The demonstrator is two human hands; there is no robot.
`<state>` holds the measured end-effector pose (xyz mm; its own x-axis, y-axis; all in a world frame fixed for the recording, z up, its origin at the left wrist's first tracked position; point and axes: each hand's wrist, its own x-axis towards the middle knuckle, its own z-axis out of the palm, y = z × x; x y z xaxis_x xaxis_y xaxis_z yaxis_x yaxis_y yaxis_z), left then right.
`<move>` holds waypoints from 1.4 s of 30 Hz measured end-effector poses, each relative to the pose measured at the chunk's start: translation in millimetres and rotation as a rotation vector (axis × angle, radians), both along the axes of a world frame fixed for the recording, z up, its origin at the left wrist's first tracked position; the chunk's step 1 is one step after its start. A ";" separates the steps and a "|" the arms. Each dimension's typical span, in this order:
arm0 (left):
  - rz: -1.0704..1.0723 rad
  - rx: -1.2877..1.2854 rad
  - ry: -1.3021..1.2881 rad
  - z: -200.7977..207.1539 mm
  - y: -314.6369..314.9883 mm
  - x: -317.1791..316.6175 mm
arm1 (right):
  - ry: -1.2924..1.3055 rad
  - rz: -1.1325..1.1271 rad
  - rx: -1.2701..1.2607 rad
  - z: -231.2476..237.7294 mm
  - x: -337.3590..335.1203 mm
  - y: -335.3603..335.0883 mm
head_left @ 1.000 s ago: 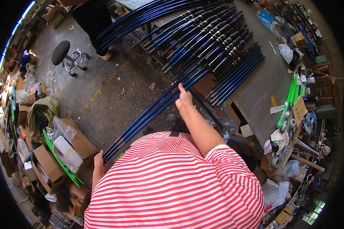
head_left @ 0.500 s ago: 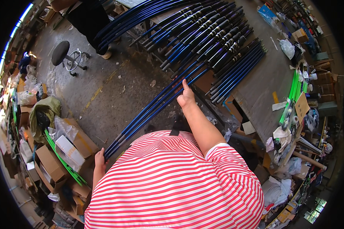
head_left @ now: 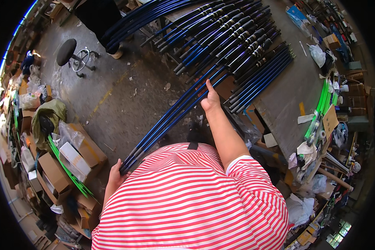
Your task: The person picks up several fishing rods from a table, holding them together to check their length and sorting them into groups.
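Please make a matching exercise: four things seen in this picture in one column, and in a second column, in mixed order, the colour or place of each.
Things:
1. bundle of long rods
2. stool
3. thin sticks
4. shirt

Descriptions:
A. red and white stripes
B. bright green, lying over the cardboard boxes on the left
C. dark blue, held at the near end by the left hand and farther along by the right hand
D. round black seat, standing on the concrete floor

Pairs: 1-C, 2-D, 3-B, 4-A
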<state>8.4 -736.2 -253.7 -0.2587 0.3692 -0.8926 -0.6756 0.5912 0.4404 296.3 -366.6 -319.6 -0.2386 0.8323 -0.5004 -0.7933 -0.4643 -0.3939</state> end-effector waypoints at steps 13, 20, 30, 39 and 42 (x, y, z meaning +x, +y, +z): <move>0.094 0.346 -0.629 -17.7 116.2 80.8 | -0.337 0.526 -0.040 17.6 42.6 -63.7; -0.015 0.278 -0.528 -22.9 230.9 135.2 | -0.701 0.401 -0.141 20.0 172.6 -72.1; -0.091 0.269 -0.328 -32.4 329.9 182.1 | -0.407 -0.089 -0.162 5.1 172.9 -0.8; -0.410 0.146 -0.163 -30.6 254.6 129.4 | -0.236 -0.057 0.149 24.1 184.7 -38.9; -0.600 0.347 -0.310 12.3 251.5 146.4 | -0.200 -0.092 0.212 59.9 138.7 -55.0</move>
